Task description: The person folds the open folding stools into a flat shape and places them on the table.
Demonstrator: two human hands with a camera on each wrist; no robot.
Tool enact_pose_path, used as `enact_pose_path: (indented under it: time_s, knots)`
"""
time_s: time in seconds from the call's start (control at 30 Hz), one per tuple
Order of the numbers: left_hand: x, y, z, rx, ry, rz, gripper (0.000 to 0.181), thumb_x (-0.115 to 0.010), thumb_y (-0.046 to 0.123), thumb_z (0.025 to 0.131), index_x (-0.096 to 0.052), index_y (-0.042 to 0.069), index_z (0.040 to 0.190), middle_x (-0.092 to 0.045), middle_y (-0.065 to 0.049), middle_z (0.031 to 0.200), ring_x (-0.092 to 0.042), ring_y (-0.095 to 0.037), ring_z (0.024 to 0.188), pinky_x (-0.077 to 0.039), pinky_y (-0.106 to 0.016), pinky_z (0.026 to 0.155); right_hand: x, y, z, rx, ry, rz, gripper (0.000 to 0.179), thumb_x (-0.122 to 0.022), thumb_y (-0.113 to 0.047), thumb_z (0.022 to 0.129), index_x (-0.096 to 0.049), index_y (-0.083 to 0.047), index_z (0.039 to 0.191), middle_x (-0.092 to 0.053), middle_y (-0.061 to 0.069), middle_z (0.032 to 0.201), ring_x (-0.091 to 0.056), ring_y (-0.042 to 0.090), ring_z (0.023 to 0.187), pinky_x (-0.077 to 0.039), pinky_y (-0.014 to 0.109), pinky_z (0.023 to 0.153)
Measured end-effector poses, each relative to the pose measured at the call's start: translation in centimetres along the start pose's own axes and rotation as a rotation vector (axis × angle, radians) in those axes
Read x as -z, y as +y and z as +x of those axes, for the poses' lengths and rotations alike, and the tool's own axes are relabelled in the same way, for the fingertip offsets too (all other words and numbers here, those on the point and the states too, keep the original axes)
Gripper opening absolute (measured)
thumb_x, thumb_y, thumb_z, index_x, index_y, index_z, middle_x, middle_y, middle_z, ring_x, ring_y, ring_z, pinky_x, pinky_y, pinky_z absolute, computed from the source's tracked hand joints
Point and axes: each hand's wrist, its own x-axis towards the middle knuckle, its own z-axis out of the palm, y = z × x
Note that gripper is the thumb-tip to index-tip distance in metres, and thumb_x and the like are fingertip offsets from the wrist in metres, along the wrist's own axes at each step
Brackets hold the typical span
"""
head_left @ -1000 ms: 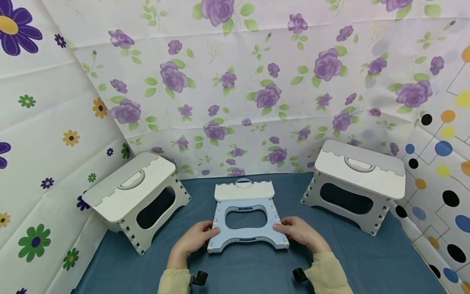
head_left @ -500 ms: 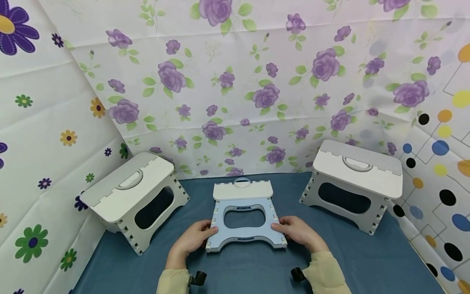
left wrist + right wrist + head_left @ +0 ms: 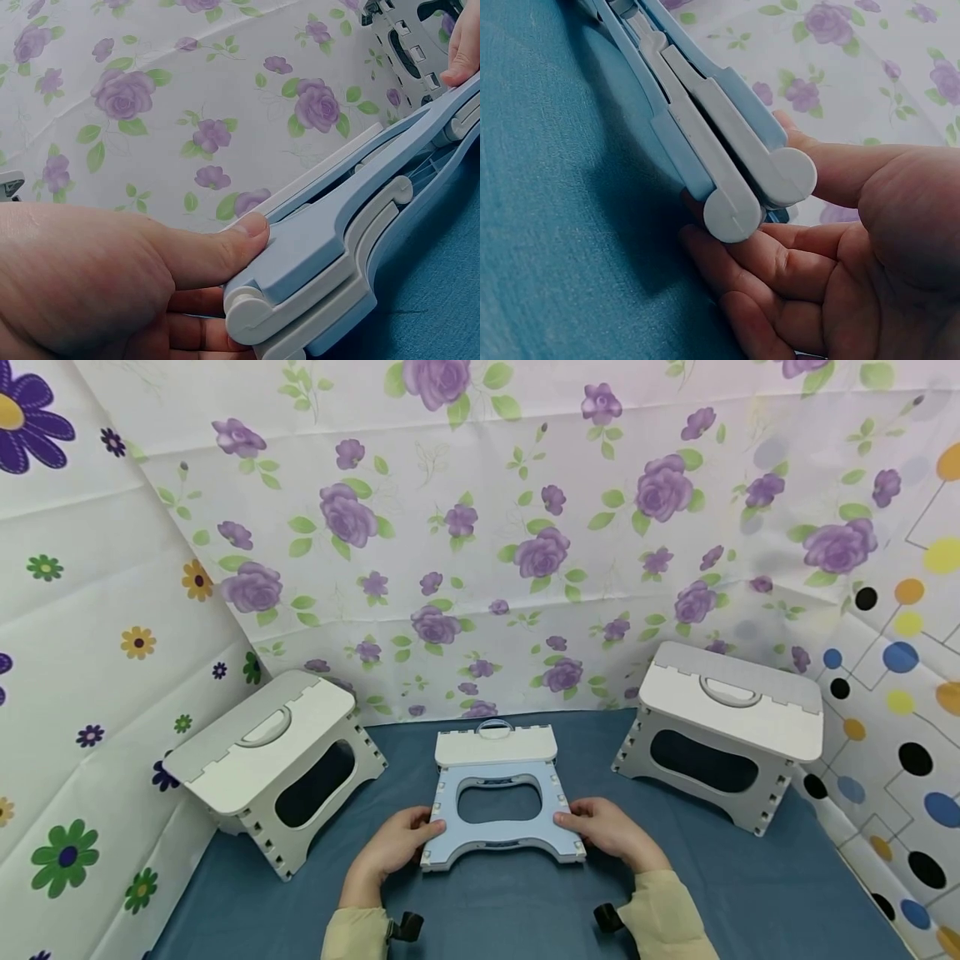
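A folding step stool (image 3: pixel 502 838), folded flat, lies between my hands in the middle of the head view. Its legs are light blue, its top panel white, and a small handle loop sticks out at the far end. My left hand (image 3: pixel 396 843) grips its left side, thumb on the blue leg and fingers curled below, as the left wrist view shows. On the opposite side my right hand (image 3: pixel 611 833) holds it too, thumb on top. In the right wrist view the fingers (image 3: pixel 780 262) lie under the white hinge ends, close over the blue cloth.
Two unfolded white step stools stand on the blue cloth (image 3: pixel 517 918): one stool (image 3: pixel 288 752) at the left, another stool (image 3: pixel 723 735) at the right. Behind them hangs a floral curtain (image 3: pixel 480 560). Patterned sheets close off both sides.
The head view has shifted slightly. Both hands keep the same grip on the folded step stool, which stays in its place between the two standing stools.
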Motion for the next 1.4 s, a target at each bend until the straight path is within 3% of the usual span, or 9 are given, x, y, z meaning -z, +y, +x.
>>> enact_pose_path:
  time_s: [0.73, 1.4]
  knots:
    - [0.05, 0.18, -0.08, 0.002, 0.017, 0.01, 0.062, -0.07, 0.035, 0.107, -0.055, -0.01, 0.147, -0.066, -0.007, 0.09, -0.059, -0.022, 0.073, -0.05, -0.038, 0.064, 0.08, 0.15, 0.25, 0.0, -0.008, -0.033, 0.071, -0.072, -0.051, 0.102, -0.063, 0.007, 0.142, -0.072, 0.008, 0.116, -0.066, 0.021, 0.094, -0.057, 0.045, 0.086]
    - [-0.36, 0.37, -0.11, 0.023, 0.065, 0.047, 0.065, -0.072, 0.034, 0.105, -0.053, -0.01, 0.149, -0.064, -0.008, 0.087, -0.057, -0.022, 0.067, -0.049, -0.038, 0.062, -0.38, -0.03, 0.11, 0.007, 0.077, -0.031, 0.063, -0.079, -0.044, 0.099, -0.067, 0.005, 0.136, -0.072, 0.006, 0.106, -0.066, 0.019, 0.089, -0.056, 0.043, 0.081]
